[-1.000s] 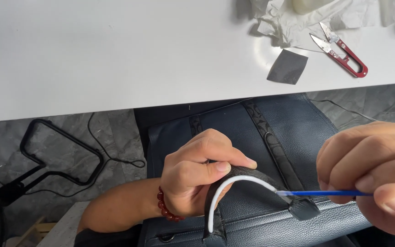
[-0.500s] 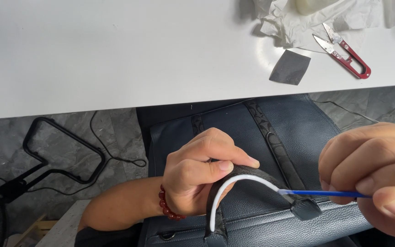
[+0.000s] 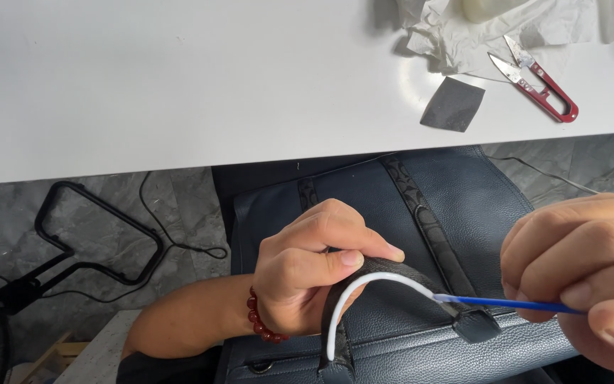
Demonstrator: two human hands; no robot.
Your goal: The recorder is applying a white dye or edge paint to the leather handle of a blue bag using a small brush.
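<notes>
Below the white table's edge (image 3: pixel 179 107), a dark blue leather bag (image 3: pixel 463 206) lies on the person's lap. The left hand (image 3: pixel 307 274) curls tight around its arched handle (image 3: pixel 364 284), seemingly bracing it, while the right hand's (image 3: pixel 584 274) fingers pinch a thin blue applicator (image 3: pixel 499 304) against the handle's white edge. Red thread snips (image 3: pixel 541 85) lie on the table.

A dark navy leather bag (image 3: pixel 406 235) lies flat, its white-edged handle (image 3: pixel 364 299) arched upward, touched by a blue swab (image 3: pixel 499 304).
</notes>
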